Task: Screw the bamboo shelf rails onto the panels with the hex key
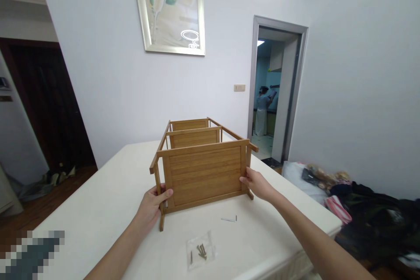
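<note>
A brown wooden shelf rack (206, 175) lies on its side on a white table, its end panel facing me and two more panels behind it. My left hand (153, 203) grips the rack's left edge and leg, thumb on the panel. On the opposite edge, my right hand (257, 181) is closed around the frame, with fingertips against the panel. In front of the rack lies a small hex key (229, 219). Nearer to me is a clear plastic bag (193, 259) with several screws (201, 251) in it.
The white table (108, 192) reaches back towards a wall with a framed picture (173, 8). Clothes and other items (370, 210) are piled at the right. Through a doorway (278, 92) a person (261, 111) stands in another room. A dark door (42, 105) is at the left.
</note>
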The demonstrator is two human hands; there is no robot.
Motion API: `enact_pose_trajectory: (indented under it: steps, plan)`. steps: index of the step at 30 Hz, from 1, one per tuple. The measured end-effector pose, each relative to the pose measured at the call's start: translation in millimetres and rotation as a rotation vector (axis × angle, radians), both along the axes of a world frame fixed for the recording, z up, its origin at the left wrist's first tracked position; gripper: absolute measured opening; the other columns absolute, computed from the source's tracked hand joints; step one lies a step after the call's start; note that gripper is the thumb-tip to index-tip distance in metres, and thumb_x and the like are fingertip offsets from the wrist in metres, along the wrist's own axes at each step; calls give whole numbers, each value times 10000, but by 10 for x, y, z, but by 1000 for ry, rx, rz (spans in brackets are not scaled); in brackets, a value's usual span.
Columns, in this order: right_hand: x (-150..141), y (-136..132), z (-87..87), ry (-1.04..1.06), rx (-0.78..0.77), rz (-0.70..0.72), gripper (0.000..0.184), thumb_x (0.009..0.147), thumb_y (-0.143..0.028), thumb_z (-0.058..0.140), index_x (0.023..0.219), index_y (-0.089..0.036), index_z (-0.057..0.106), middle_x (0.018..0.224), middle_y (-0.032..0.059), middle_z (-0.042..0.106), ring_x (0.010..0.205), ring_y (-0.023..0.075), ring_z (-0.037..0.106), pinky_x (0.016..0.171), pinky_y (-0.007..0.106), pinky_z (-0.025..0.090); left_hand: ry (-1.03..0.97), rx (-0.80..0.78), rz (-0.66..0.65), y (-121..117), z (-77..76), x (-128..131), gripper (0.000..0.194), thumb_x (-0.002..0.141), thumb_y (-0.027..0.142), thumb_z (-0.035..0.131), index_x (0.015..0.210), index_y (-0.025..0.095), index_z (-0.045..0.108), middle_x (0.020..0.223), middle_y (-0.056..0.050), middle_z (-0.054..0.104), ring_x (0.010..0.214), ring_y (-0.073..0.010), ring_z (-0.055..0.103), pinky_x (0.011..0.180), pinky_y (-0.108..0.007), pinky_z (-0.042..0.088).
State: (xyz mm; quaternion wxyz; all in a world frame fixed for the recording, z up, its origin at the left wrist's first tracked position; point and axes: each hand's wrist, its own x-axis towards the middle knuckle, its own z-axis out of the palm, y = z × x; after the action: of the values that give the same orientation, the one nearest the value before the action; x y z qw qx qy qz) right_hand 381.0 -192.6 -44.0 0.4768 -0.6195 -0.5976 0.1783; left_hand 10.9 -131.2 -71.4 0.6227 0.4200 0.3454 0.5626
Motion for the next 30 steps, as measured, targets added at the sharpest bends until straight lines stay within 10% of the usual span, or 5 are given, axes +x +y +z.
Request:
enact_pose_trajectory:
  steps: [10,17,30]
  plan:
    - [-17,-79,-162,-180,-9,-173,239,771,-414,642,714,-238,491,659,0,635,628,191,593,585,284,402,-25,-6,101,14,-4,15,411,456,215,909,746,167,621,668,36,668,591,-106,595,575,-229,507]
    - [39,-243,-429,-259,-20,-150,228,694,-165,578,846,-241,426,788,-7,613,696,183,577,625,274,369,-5,9,130,22,-27,17,408,458,228,909,740,159,622,615,59,602,528,-72,509,502,-192,424]
    - [60,-135,-559,-31,12,-128,254,661,-143,556,886,-231,480,831,3,634,703,177,578,672,308,420,43,8,109,33,-73,6,440,454,237,910,752,173,592,658,51,633,611,-111,588,589,-230,491]
